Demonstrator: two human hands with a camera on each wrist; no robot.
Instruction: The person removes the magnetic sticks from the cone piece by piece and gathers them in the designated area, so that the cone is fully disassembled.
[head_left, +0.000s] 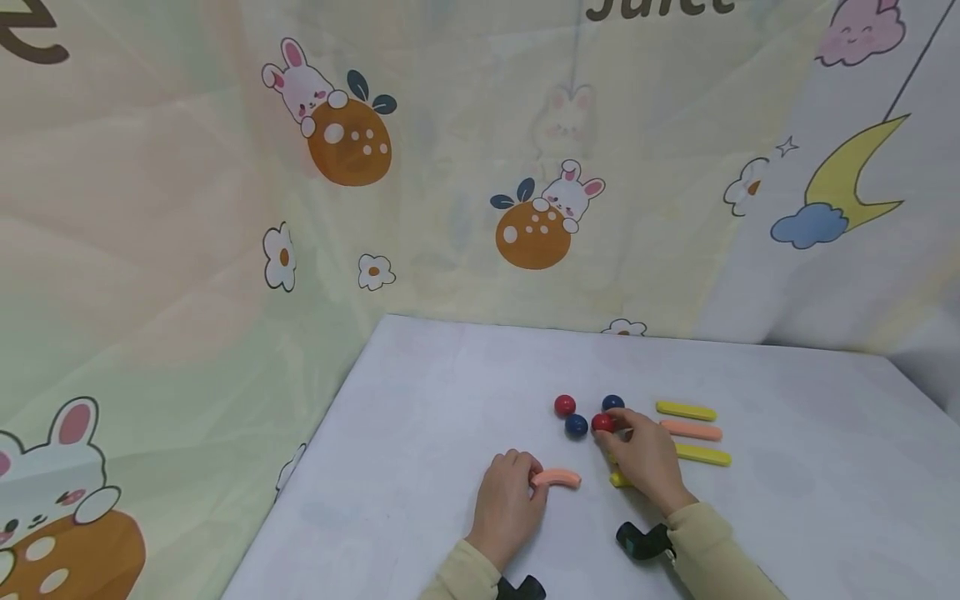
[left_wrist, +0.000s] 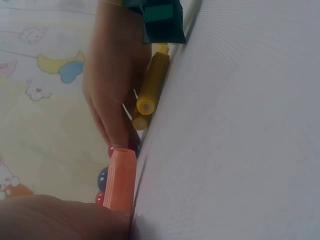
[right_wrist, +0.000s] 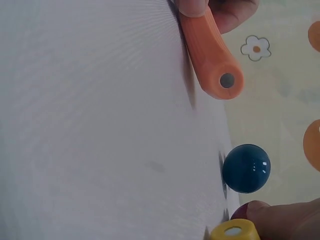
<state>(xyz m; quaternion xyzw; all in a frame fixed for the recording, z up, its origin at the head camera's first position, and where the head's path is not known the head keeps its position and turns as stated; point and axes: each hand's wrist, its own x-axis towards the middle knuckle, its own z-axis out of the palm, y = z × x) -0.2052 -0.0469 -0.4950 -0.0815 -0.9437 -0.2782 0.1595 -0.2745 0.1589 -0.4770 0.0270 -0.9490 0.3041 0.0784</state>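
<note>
My left hand (head_left: 510,504) pinches one end of a short, curved orange magnetic rod (head_left: 561,477). In the right wrist view the rod's free end (right_wrist: 227,80) shows a round metal tip. To its right, my right hand (head_left: 648,458) pinches a red ball (head_left: 602,422) between thumb and fingers. A blue ball (head_left: 612,402) lies just behind those fingers. Another blue ball (head_left: 576,426) and a second red ball (head_left: 565,406) sit to the left of the pinched one. Partly hidden beneath the right hand are yellow rods (head_left: 619,479), also visible in the left wrist view (left_wrist: 153,82).
Right of my right hand lie a straight yellow rod (head_left: 686,410), an orange rod (head_left: 692,430) and another yellow rod (head_left: 702,454). Everything rests on a white table (head_left: 420,400). A printed curtain (head_left: 450,167) hangs behind and along the left side.
</note>
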